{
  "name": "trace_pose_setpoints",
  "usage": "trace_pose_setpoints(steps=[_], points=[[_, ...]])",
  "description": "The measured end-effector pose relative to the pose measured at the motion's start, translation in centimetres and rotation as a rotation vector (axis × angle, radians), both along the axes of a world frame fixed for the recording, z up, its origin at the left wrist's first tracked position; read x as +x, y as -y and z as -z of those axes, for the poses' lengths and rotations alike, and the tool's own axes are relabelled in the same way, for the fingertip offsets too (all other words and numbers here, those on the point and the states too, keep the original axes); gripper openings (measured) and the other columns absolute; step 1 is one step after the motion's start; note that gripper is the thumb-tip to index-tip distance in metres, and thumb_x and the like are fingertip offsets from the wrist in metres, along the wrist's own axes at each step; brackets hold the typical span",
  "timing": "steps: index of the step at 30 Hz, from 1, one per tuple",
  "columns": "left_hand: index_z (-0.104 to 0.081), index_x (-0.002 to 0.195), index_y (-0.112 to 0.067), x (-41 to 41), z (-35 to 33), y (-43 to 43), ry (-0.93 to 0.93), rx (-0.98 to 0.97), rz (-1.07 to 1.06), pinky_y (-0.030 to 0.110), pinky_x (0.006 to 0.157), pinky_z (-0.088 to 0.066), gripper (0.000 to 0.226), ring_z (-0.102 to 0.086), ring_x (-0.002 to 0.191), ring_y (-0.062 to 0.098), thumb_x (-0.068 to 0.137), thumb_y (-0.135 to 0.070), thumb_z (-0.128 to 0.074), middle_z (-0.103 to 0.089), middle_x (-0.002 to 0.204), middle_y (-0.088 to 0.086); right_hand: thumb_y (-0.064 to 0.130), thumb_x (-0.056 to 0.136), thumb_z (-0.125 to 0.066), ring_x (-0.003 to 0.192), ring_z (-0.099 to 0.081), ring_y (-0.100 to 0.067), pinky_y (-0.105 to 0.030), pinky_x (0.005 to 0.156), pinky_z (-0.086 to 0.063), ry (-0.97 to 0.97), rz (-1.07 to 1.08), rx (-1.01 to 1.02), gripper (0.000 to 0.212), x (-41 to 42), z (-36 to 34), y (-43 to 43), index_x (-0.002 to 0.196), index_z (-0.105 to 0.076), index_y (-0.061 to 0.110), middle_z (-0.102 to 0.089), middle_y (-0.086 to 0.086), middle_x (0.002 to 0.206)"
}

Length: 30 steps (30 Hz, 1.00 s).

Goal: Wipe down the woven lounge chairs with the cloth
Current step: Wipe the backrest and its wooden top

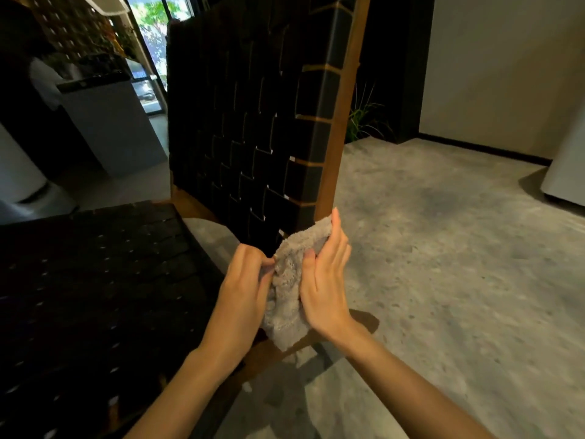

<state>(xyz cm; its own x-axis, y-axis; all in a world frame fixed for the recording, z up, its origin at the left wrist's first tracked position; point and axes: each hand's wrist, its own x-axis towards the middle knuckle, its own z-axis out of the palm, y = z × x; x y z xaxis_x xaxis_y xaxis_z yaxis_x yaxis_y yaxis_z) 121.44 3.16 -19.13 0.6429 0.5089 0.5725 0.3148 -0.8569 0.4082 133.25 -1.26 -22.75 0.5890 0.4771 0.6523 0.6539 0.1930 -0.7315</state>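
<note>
— Where is the beige cloth point(286, 274)?
— Bunched at the lower corner of the black woven chair back point(247, 137), beside its wooden post point(340, 122).
— And the fingers?
— The left hand point(245, 286) curls, pinching its edge; the right hand point(326, 280) clamps it between thumb and nearly straight fingers.

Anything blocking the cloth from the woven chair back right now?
Nothing visible. The beige fluffy cloth, held between the left hand and right hand, sits at the lower corner of the black woven chair back, beside its wooden frame post. No object lies between them.
</note>
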Motion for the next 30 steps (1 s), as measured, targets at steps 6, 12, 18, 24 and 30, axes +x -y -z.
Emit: trace_pose_setpoints(steps=[6,12,18,24,30], points=[[-0.055,0.099,-0.021,-2.7,3.1,0.3,-0.246,-0.027,-0.072,0.011,0.080,-0.037,0.006,-0.042,0.094,0.000,0.094,-0.018,-0.053,-0.043,0.099,-0.012,0.042,0.096,-0.029,0.112,-0.024,0.014,-0.021,0.098,-0.027,-0.101,-0.125,-0.167,0.061,-2.0,6.1,1.3,0.138,0.013,0.053,-0.022,0.007,0.143],[-0.061,0.101,-0.024,-3.4,3.5,1.1,-0.306,-0.044,-0.155,0.012,0.081,-0.034,0.011,-0.045,0.094,0.001,0.090,-0.028,-0.058,-0.049,0.096,-0.015,0.043,0.096,-0.030,0.104,-0.025,0.002,-0.024,0.096,-0.027,-0.055,-0.176,-0.307,0.065,-1.6,8.5,2.6,0.139,0.018,0.049,-0.027,0.007,0.129],[-0.060,0.106,-0.029,-3.7,2.9,1.6,-0.319,-0.119,-0.103,0.026,0.087,-0.044,0.046,-0.049,0.101,0.003,0.082,-0.061,-0.037,-0.054,0.106,-0.015,0.040,0.087,-0.038,0.105,-0.024,-0.006,-0.036,0.099,-0.032,0.075,-0.139,-0.456,0.076,0.5,10.9,3.9,0.150,0.005,0.035,-0.033,0.007,0.140],[-0.051,0.112,-0.027,-3.2,4.0,1.3,-0.449,0.005,-0.108,0.021,0.082,-0.043,0.022,-0.049,0.097,0.002,0.092,-0.038,-0.048,-0.054,0.109,-0.011,0.069,0.073,-0.056,0.140,-0.014,-0.013,-0.035,0.115,-0.005,0.059,-0.151,-0.377,0.106,-1.0,12.7,2.7,0.151,-0.003,0.022,-0.021,0.004,0.151],[-0.055,0.102,-0.022,-2.6,4.1,1.3,-0.520,0.119,-0.075,0.028,0.072,-0.048,0.025,-0.052,0.083,0.007,0.090,-0.038,-0.041,-0.053,0.103,-0.006,0.055,0.069,-0.074,0.123,-0.033,-0.021,-0.023,0.106,-0.015,0.261,-0.196,-0.416,0.101,3.1,14.6,1.8,0.143,-0.031,0.002,-0.041,-0.014,0.137]])
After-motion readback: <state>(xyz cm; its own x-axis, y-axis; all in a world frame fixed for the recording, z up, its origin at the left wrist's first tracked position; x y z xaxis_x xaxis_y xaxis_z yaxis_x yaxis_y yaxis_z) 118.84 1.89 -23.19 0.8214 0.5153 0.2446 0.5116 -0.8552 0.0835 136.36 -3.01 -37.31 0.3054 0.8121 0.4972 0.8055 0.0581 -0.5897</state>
